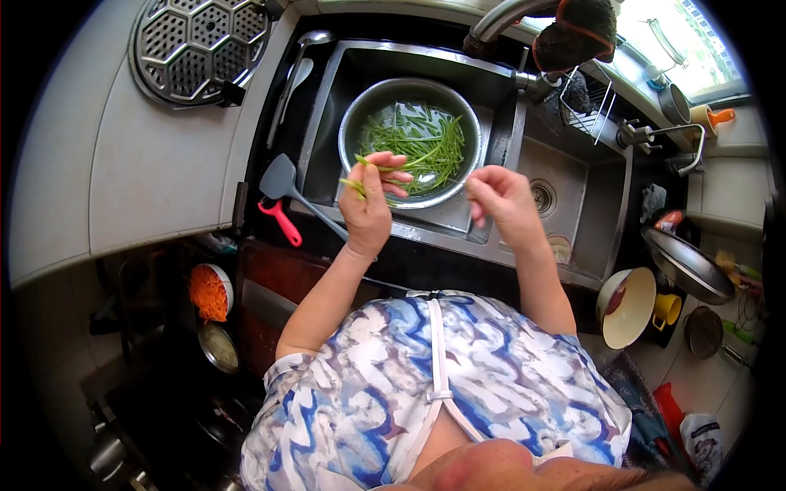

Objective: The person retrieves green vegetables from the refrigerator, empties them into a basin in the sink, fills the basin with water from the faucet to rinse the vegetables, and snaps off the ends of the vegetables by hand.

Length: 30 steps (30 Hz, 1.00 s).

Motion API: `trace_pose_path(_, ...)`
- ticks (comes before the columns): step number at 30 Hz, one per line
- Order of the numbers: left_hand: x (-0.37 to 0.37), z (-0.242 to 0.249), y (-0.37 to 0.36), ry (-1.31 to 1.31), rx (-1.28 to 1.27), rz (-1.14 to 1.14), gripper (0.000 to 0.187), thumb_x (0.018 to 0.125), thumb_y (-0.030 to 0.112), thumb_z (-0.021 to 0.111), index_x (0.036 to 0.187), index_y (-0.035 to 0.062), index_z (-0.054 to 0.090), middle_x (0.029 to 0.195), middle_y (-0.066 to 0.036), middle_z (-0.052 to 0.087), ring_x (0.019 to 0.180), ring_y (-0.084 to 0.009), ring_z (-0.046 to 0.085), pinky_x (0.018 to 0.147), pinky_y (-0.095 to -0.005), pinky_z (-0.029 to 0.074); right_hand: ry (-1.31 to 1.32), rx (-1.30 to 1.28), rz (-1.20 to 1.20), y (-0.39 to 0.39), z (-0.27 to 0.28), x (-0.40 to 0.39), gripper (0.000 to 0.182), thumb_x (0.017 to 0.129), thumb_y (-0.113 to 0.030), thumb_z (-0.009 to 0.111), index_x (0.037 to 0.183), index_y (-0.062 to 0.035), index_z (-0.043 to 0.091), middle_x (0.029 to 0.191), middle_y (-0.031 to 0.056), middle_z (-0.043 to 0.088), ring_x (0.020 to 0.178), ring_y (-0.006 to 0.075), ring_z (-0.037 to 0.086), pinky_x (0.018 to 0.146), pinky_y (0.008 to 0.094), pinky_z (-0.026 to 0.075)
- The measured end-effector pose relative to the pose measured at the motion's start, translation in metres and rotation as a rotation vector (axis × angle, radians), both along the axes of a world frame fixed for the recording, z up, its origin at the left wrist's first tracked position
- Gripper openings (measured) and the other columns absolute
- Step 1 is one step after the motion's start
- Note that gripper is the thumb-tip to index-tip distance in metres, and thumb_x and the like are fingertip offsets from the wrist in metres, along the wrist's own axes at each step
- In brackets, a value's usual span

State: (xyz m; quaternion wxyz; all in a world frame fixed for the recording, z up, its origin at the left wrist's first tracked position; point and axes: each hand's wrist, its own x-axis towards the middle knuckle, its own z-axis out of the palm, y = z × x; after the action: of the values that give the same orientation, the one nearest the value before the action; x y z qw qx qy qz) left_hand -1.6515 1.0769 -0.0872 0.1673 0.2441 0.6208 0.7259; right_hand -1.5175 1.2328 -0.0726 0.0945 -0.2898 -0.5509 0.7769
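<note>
Well, the left hand (pixel 371 204) holds green stems (pixel 353 186) over the bowl (pixel 347 131).

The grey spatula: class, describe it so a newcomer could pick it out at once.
Start at the two-basin sink. Left of the basin with the metal bowl of green stalks, find the spatula on the black surround. Its broad grey blade sets it apart from the red-handled tool beside it.

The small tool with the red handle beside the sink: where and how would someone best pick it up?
Probably by the middle of its red handle, from above, fingers along the two long sides. The handle is long and narrow and points away from the grey spatula, whose head crowds the tool's other end.
</note>
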Motion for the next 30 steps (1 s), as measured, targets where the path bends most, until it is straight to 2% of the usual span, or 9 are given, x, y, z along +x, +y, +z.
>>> trace_pose_path(7,-0.037,-0.017,-0.032,-0.224,-0.045,0.189,0.031,0.102,0.025,0.035,0.107,0.0027,0.055,0.096,-0.011,0.065,0.081,-0.0129,0.062,0.063,-0.0206,0.047,-0.142,0.041,-0.223,0.062,-0.032,0.069,0.014,0.089,-0.015,0.056,0.084,-0.0027,0.058,0.07,0.0016,0.056,0.052,0.0072,0.054,0.043,0.0195,0.043)
trace_pose_path(12,-0.047,-0.021,-0.039,-0.404,0.085,0.213,0.026,0.102,0.027,0.035,0.1,0.0053,0.049,0.085,-0.007,0.062,0.08,-0.0182,0.063,0.08,-0.0331,0.05,-0.165,-0.112,-0.116,0.093,-0.091,0.104,0.013,0.089,-0.017,0.055,0.085,-0.005,0.058,0.073,0.0028,0.057,0.053,0.0092,0.056,0.042,0.0197,0.042)
trace_pose_path(13,-0.048,-0.024,-0.04,-0.409,0.086,0.214,0.026,0.102,0.027,0.035,0.1,0.0053,0.049,0.085,-0.007,0.062,0.08,-0.0182,0.063,0.08,-0.0331,0.05,-0.337,-0.057,-0.145,0.089,-0.108,0.103,0.016,0.088,-0.018,0.057,0.088,-0.0021,0.059,0.081,0.007,0.062,0.056,0.0106,0.059,0.041,0.0218,0.043)
trace_pose_path(15,-0.049,-0.028,-0.042,-0.559,0.195,0.16,0.024,0.102,0.027,0.036,0.1,0.0066,0.048,0.075,-0.003,0.053,0.07,-0.0167,0.058,0.083,-0.0372,0.051,-0.614,0.647,0.091,0.082,-0.18,0.118,0.019,0.087,-0.018,0.059,0.088,0.0009,0.06,0.082,0.0101,0.065,0.054,0.012,0.06,0.04,0.0241,0.044)
trace_pose_path(16,-0.047,-0.029,-0.039,-0.618,0.173,0.201,0.022,0.102,0.027,0.036,0.098,0.0082,0.047,0.069,-0.001,0.042,0.058,-0.0114,0.046,0.071,-0.0326,0.05,-0.705,0.889,0.166,0.078,-0.182,0.113,0.019,0.087,-0.018,0.059,0.088,0.0018,0.06,0.082,0.0111,0.066,0.053,0.0125,0.06,0.039,0.0248,0.044)
trace_pose_path(18,-0.051,-0.031,-0.045,-0.634,0.148,0.212,0.022,0.102,0.027,0.037,0.098,0.0085,0.046,0.069,0.0,0.041,0.055,-0.0097,0.041,0.063,-0.0292,0.045,-0.633,0.424,-0.103,0.067,-0.159,0.099,0.021,0.087,-0.016,0.061,0.086,0.0051,0.061,0.076,0.0126,0.067,0.048,0.0144,0.06,0.038,0.0271,0.044)
trace_pose_path(20,-0.053,-0.031,-0.044,-0.661,0.103,0.262,0.02,0.101,0.028,0.04,0.097,0.0093,0.047,0.067,0.002,0.038,0.05,-0.0054,0.029,0.047,-0.0222,0.027,-0.528,0.614,-0.122,0.06,-0.134,0.071,0.019,0.085,-0.016,0.063,0.081,0.0032,0.062,0.069,0.0111,0.065,0.046,0.0161,0.058,0.039,0.0279,0.044)
trace_pose_path(23,-0.057,-0.04,-0.044,-0.663,0.061,0.31,0.019,0.099,0.028,0.044,0.097,0.0102,0.047,0.065,0.004,0.036,0.05,-0.0035,0.029,0.044,-0.02,0.025,-0.397,0.96,0.063,0.05,-0.117,0.024,0.02,0.083,-0.02,0.067,0.083,-0.0002,0.063,0.069,0.0141,0.064,0.056,0.024,0.062,0.053,0.0346,0.048)
trace_pose_path(30,-0.067,-0.038,-0.05,-0.791,0.07,0.259,0.024,0.096,0.022,0.052,0.108,0.0024,0.057,0.056,0.009,0.028,0.043,-0.0014,0.022,0.041,-0.0192,0.02,-0.309,1.051,0.43,0.028,-0.18,-0.097,0.015,0.079,-0.015,0.062,0.081,0.0004,0.06,0.077,0.0224,0.061,0.077,0.0405,0.06,0.07,0.0476,0.049)
